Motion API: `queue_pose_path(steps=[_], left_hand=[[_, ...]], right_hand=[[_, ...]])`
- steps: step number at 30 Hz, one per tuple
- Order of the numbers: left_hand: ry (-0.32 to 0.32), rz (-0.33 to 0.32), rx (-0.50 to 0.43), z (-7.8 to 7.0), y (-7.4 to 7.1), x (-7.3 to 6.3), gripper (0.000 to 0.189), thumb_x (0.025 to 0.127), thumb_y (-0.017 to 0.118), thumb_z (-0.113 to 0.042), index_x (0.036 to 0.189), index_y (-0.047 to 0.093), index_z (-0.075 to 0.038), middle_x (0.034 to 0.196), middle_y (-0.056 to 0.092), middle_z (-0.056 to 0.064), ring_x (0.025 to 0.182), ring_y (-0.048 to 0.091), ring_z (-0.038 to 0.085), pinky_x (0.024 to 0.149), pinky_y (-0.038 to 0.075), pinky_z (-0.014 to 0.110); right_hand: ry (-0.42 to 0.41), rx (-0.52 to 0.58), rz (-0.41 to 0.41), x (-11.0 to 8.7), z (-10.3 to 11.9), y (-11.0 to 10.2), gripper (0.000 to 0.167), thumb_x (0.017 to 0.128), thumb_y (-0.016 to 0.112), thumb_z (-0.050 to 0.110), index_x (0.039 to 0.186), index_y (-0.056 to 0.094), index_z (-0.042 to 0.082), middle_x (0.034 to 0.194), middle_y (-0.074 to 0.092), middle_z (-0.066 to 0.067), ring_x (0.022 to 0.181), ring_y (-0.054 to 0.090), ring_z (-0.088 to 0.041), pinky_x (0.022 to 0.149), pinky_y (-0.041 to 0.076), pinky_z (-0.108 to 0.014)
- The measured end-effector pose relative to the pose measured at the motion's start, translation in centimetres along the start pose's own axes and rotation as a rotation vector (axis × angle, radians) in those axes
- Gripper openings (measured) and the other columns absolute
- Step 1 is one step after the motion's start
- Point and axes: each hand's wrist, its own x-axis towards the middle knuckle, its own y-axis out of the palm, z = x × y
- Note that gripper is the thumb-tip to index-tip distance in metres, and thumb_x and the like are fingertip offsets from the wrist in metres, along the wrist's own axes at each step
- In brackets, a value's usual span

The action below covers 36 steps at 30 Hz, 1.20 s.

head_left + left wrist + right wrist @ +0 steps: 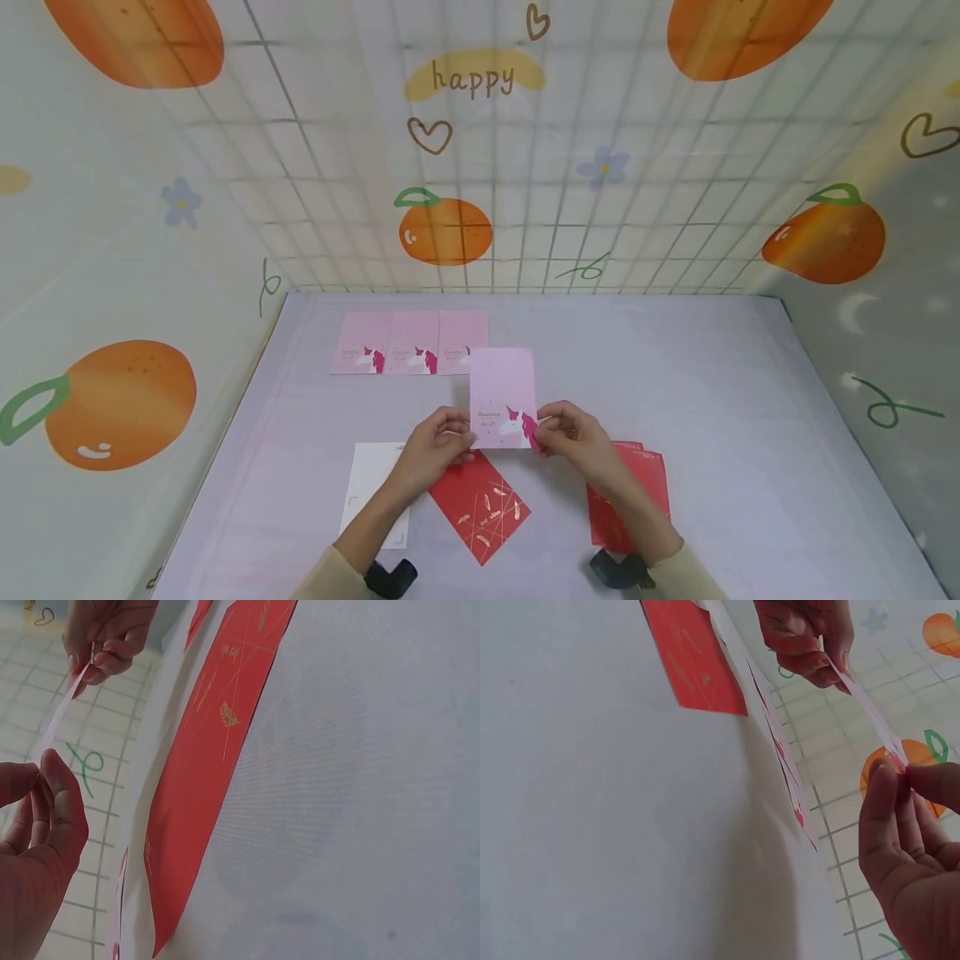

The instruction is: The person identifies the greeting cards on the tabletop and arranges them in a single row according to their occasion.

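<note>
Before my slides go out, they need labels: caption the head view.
Left hand and right hand hold a pink unicorn card, three similar cards lined up beyond.

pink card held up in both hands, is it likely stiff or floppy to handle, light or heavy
The pink card is probably fairly stiff: the left hand and right hand pinch its lower sides, yet its upper part shows no sag. It is likely light, looking thin edge-on in both wrist views. That thinness suggests it could crease if bent.

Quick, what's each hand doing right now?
Left hand: pinching a pink unicorn card by its left edge.
Right hand: pinching the same card, right edge.
</note>
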Motion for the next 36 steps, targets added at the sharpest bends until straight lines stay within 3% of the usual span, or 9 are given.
queue_pose_path(steps=[21,36], left_hand=[[0.004,0.005,0.004,0.01,0.19,0.10,0.039,0.094,0.071,-0.026,0.127,0.056,-0.009,0.107,0.062,0.011,0.089,0.072,0.028,0.079,0.059,0.034],[-0.007,-0.019,-0.001,-0.12,-0.07,0.02,0.041,0.093,0.073,-0.029,0.127,0.058,-0.012,0.108,0.064,0.010,0.092,0.071,0.031,0.080,0.058,0.034]], right_hand=[[0.008,0.005,-0.028,-0.07,0.12,0.15,0.038,0.089,0.077,0.024,0.120,0.059,0.011,0.105,0.068,-0.011,0.093,0.066,-0.044,0.083,0.057,-0.046],[-0.055,0.004,-0.033,0.75,0.39,-0.31,0.033,0.093,0.073,0.019,0.121,0.057,0.010,0.105,0.065,-0.014,0.092,0.063,-0.049,0.082,0.057,-0.047]])
